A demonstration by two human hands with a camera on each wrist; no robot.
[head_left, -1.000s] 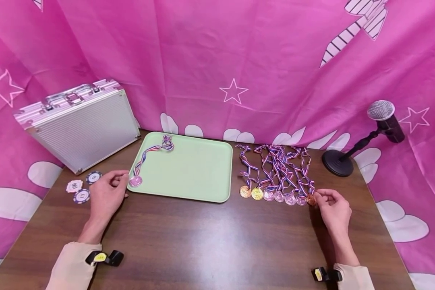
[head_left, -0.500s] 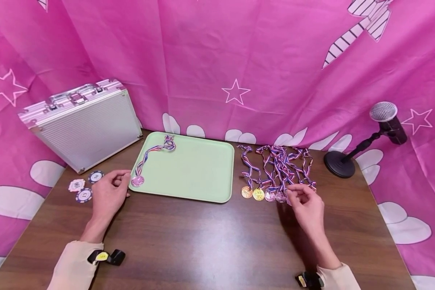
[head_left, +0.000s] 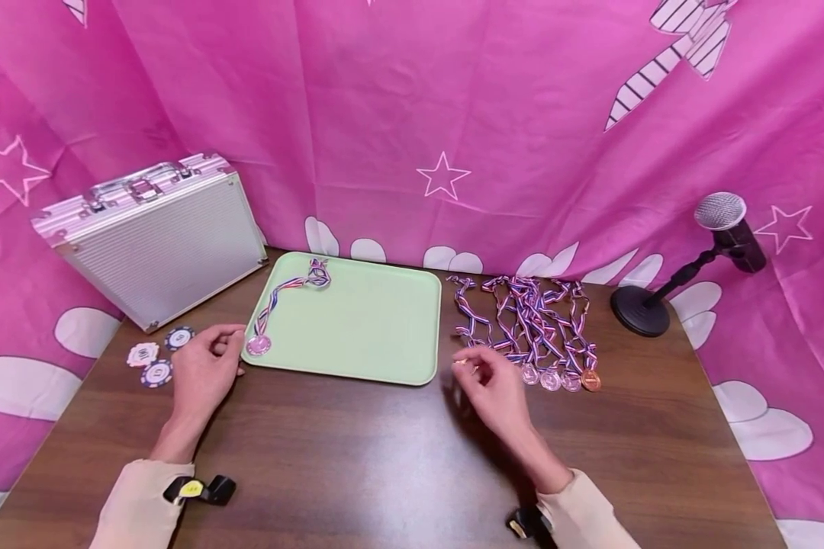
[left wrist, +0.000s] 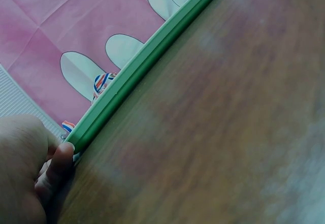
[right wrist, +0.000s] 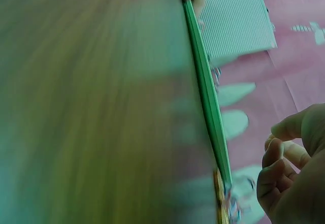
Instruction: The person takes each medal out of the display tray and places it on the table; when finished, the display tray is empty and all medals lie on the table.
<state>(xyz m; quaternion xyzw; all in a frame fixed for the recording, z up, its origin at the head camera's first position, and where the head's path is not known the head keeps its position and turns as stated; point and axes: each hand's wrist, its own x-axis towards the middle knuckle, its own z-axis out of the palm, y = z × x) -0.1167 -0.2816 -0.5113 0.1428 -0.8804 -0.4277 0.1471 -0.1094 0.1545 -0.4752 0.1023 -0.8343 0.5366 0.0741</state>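
My left hand [head_left: 206,374] holds the near left corner of a light green tray [head_left: 350,324], the thumb against its rim in the left wrist view. A silver-coloured medal [head_left: 258,345] on a striped ribbon [head_left: 275,305] lies inside, along the tray's left side. To the tray's right, several ribboned medals lie in a row, including a bronze medal [head_left: 591,380] at the right end and a silver-coloured medal [head_left: 551,380]. Over the row's left end, my right hand [head_left: 497,393] has loosely bent fingers and holds nothing visible. It hides most of the medals there.
An aluminium case [head_left: 168,248] stands at the back left. Beside my left hand lie three poker chips [head_left: 156,374]. A black microphone [head_left: 731,229] on a stand [head_left: 642,309] is at the back right. A pink curtain [head_left: 384,137] hangs behind the wooden table [head_left: 384,457].
My right hand has moved left along the medal row, from the bronze medal at the right end to the left end. My left hand stays at the tray corner.
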